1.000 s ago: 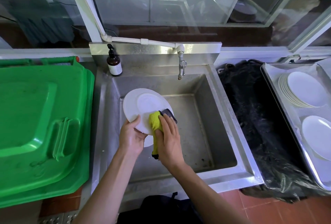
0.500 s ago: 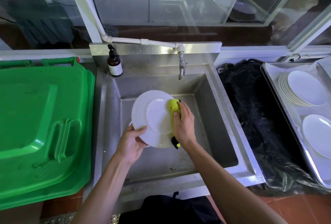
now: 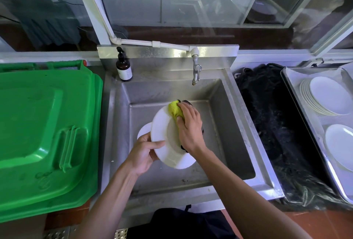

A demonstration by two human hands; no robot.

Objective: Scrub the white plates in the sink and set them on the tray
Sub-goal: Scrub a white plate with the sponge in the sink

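Over the steel sink my left hand grips the left rim of a white plate, held tilted. My right hand presses a yellow-and-black sponge against the plate's upper right face. The edge of a second white plate peeks out behind the first, low in the sink. At the far right a metal tray carries a stack of white plates and a single plate nearer me.
A large green bin lid fills the left side. A brown pump bottle stands on the sink's back left corner. The tap hangs over the basin's back. Black netting lies between sink and tray.
The plate has been turned and shifted right in my left hand. My right hand has carried the sponge from the plate's lower edge, along its right side, up to its top.
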